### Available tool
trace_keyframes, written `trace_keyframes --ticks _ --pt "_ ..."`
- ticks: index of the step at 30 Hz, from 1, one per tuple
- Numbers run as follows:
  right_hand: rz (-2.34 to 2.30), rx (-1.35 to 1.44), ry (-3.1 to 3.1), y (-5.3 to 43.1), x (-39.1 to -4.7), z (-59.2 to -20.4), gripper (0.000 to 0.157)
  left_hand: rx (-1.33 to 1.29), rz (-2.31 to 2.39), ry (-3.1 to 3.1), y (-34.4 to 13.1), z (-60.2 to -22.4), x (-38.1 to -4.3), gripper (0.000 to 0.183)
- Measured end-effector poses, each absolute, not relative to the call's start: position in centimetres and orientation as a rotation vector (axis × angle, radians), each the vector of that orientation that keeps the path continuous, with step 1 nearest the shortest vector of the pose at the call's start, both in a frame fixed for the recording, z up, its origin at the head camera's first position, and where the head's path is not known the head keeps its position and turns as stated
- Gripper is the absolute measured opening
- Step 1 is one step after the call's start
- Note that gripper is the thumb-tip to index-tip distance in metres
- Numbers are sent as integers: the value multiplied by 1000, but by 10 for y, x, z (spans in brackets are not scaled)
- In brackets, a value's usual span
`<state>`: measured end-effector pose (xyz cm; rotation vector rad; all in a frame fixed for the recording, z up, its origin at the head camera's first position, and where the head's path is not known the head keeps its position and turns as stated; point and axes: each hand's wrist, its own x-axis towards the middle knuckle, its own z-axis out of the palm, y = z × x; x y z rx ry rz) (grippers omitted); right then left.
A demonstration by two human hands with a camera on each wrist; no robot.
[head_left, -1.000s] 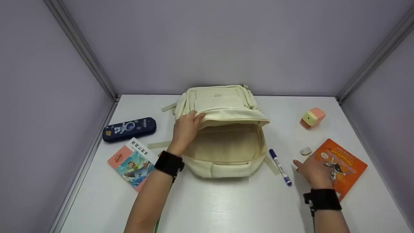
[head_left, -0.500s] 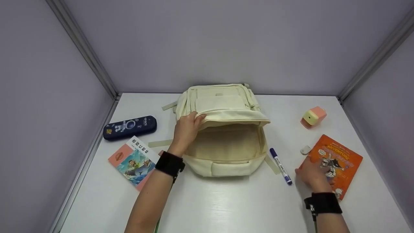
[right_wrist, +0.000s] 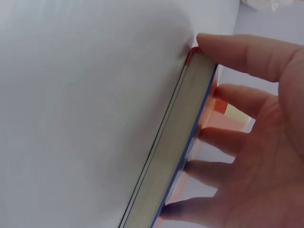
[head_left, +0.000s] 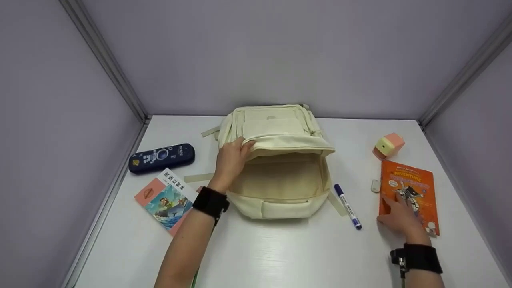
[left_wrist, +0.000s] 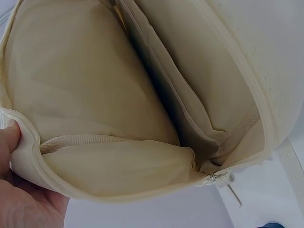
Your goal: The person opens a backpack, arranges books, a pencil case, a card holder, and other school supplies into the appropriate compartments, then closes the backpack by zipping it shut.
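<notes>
A cream backpack [head_left: 280, 124] lies in the middle of the table with its main compartment gaping toward me. My left hand [head_left: 231, 162] pinches the upper rim of its opening, at the left side. In the left wrist view the thumb presses on the zippered edge [left_wrist: 31, 152], and an inner pocket [left_wrist: 180, 99] shows. On the right, my right hand [head_left: 402, 214] rests on the lower left part of an orange book [head_left: 426, 188]. In the right wrist view the thumb touches the corner of the book's spine, while the spread, fairly straight fingers [right_wrist: 228, 140] touch its cover.
A small white eraser [head_left: 375, 186] lies beside the orange book, and a pink and yellow sharpener [head_left: 389, 146] stands behind it. A purple-capped marker [head_left: 347, 206] is right of the backpack. At left are a navy pencil case [head_left: 162, 158] and a pink-bordered book [head_left: 168, 202]. Walls border the table.
The orange book has turned from slanted to nearly upright in view and shifted left, its top toward the sharpener. My right hand moved with it. The left hand keeps its hold.
</notes>
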<state>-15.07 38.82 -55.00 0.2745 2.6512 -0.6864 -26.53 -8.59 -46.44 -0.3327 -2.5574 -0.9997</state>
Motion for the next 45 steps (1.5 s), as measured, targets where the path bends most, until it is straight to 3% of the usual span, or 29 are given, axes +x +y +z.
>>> trace_keyframes --ticks 6,10,15,19,28,38,45 --pt "-722 295 2646 406 -148 -541 80 -326 -996 -2560 -85 -463 -267 41" --pt "-667 520 2658 419 -145 -533 81 -310 -988 -2581 -84 -462 -269 40" --pt "-648 894 2564 430 -142 -528 98 -278 -985 -2606 -84 -457 -273 41" --pt "-698 1021 2489 436 -138 -527 106 -239 -976 -2615 -84 -451 -278 42" --pt "-677 1052 2412 449 -129 -531 105 -239 -958 -2645 -84 -447 -282 42" --pt "-741 1096 2343 452 -130 -537 120 -233 -939 -2601 -86 -448 -283 43" --pt "-765 1070 2352 448 -128 -536 118 -193 -900 -2612 -88 -446 -287 44"
